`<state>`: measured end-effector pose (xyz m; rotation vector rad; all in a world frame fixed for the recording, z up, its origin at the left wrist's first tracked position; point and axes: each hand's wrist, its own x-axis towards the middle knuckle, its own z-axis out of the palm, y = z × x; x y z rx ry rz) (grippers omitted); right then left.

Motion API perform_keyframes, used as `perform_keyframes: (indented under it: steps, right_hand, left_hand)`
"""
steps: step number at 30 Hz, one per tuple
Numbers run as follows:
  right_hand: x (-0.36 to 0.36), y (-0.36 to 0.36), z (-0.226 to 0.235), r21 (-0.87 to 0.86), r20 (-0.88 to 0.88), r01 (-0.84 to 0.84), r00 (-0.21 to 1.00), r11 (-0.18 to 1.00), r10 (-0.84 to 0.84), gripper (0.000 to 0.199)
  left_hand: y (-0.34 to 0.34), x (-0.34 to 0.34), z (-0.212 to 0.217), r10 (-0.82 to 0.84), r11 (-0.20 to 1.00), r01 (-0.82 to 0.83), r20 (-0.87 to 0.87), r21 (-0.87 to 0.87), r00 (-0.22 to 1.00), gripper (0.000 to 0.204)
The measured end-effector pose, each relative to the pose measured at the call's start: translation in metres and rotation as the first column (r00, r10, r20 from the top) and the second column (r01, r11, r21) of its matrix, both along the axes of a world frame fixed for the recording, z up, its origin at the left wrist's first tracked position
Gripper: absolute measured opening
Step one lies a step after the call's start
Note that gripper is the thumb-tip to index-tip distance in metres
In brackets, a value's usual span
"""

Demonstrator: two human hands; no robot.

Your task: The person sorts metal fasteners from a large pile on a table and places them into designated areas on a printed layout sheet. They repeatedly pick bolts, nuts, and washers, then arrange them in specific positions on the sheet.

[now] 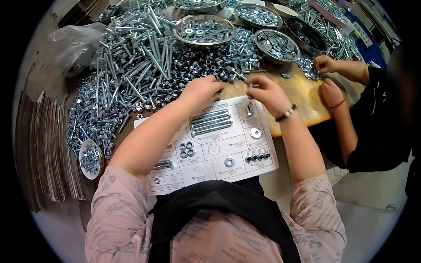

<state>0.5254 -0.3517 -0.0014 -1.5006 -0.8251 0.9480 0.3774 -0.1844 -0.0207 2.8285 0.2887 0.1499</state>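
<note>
Hardware-strewn table (302, 94), right hand (268, 93) grip pinching a small bolt (251, 85), left hand (201, 90) curled among nuts (197, 65).

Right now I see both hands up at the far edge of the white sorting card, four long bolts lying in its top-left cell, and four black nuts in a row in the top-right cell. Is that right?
Not quite. The black nuts sit in the bottom-right cell of the white sorting card, not the top-right one. The rest holds: the left hand and right hand are at its far edge, and the long bolts lie top-left. The head view shows it.

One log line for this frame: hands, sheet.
left hand: in nut pile | right hand: pinching small part | sorting sheet: partly filled
</note>
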Motion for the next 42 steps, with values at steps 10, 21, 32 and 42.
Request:
perform_keyframes:
  steps: [10, 21, 32, 42]
  right_hand:
    - [-0.042, -0.112, -0.010, -0.354, 0.689, -0.160, 0.622, 0.922, 0.372, 0.020]
    - [-0.052, -0.125, -0.021, -0.254, 0.693, -0.053, 0.687, 0.966, 0.219, 0.013]
    - [-0.068, -0.178, -0.023, -0.233, 0.734, 0.291, 0.678, 0.928, -0.029, 0.024]
    - [-0.090, -0.183, -0.034, -0.221, 0.775, 0.256, 0.632, 0.941, 0.010, 0.029]
  left_hand:
    - [-0.129, -0.026, -0.002, -0.205, 0.935, 0.142, -0.166, -0.326, 0.965, 0.025]
    - [-0.133, -0.031, -0.016, -0.260, 0.823, 0.199, -0.041, -0.532, 0.965, 0.031]
    - [0.000, -0.168, 0.008, 0.517, 0.848, -0.473, 0.178, -0.240, 0.837, 0.030]
    - [0.049, -0.219, -0.008, 0.516, 0.793, -0.549, -0.188, -0.264, 0.836, 0.037]
